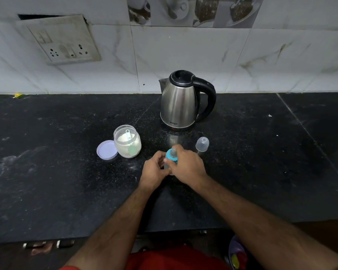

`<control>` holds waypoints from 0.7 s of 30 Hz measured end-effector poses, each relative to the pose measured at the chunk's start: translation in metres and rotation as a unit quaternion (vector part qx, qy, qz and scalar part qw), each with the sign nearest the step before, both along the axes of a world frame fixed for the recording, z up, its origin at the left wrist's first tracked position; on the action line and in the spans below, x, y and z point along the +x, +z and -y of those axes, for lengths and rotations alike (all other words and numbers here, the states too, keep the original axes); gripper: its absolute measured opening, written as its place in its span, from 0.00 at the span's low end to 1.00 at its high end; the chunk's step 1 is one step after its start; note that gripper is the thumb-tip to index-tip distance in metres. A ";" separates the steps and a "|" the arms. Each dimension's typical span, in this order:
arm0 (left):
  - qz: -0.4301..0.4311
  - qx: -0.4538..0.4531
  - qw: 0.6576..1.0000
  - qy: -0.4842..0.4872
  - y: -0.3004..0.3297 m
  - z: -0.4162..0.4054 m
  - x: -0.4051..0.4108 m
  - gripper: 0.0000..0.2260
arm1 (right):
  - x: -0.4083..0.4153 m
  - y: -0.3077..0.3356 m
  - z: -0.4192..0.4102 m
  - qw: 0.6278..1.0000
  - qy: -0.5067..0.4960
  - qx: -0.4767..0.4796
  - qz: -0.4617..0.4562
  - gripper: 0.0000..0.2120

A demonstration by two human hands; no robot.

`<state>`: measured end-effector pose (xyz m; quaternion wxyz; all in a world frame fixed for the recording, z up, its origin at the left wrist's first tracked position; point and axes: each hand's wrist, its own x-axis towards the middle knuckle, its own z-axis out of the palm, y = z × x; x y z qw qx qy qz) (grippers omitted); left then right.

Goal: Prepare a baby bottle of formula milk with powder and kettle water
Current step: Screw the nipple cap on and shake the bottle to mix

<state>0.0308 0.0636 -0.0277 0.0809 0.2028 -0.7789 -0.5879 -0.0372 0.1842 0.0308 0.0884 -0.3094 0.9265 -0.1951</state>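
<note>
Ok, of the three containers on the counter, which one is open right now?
The powder jar: its lilac lid lies beside it and a scoop sits inside. The kettle has its lid down, and the bottle in the hands has its teal teat ring on.

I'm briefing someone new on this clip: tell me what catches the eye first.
The steel kettle stands at the back of the black counter, lid shut, handle to the right. In front of it both hands meet on the baby bottle: the left hand grips its body, the right hand its teal collar. Left of them stands an open powder jar with a scoop inside.
</note>
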 end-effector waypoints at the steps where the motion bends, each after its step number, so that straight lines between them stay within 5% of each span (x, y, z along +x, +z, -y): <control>1: 0.000 -0.002 1.000 -0.003 -0.002 0.001 -0.001 0.17 | -0.004 0.003 0.000 1.000 0.005 0.009 0.018 0.20; 8: -0.007 0.004 1.000 -0.015 -0.004 0.002 -0.002 0.18 | -0.037 0.016 -0.010 0.988 0.130 0.036 0.075 0.19; 13: -0.006 -0.016 1.000 0.003 -0.006 0.000 -0.003 0.18 | -0.016 -0.002 -0.008 0.995 0.085 0.023 -0.045 0.19; 21: 0.005 -0.009 1.000 0.016 -0.007 0.000 -0.001 0.15 | 0.004 -0.002 0.001 0.999 -0.032 -0.029 -0.011 0.21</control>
